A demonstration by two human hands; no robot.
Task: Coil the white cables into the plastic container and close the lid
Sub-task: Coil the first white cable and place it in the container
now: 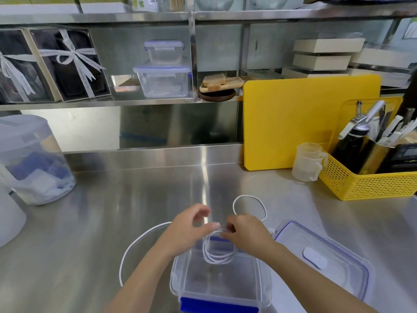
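Observation:
A clear plastic container [178, 281] with blue clips stands open on the steel counter near the front edge. Its clear lid [338, 274] lies flat to the right, apart from it. My right hand [246, 231] pinches a coil of white cable [216, 258] that hangs over the container's far side. My left hand [189, 229] holds the same cable just left of the coil, fingers partly curled. A long loose loop of cable [133, 247] trails left on the counter. Another loop [248, 197] lies beyond my hands.
A yellow cutting board [293, 123] leans on the back wall. A yellow basket [365, 184] with bottles and utensils and stacked measuring cups [306, 163] stand at the right. A large lidded tub [31, 159] sits at the left. Shelves hold boxes and containers.

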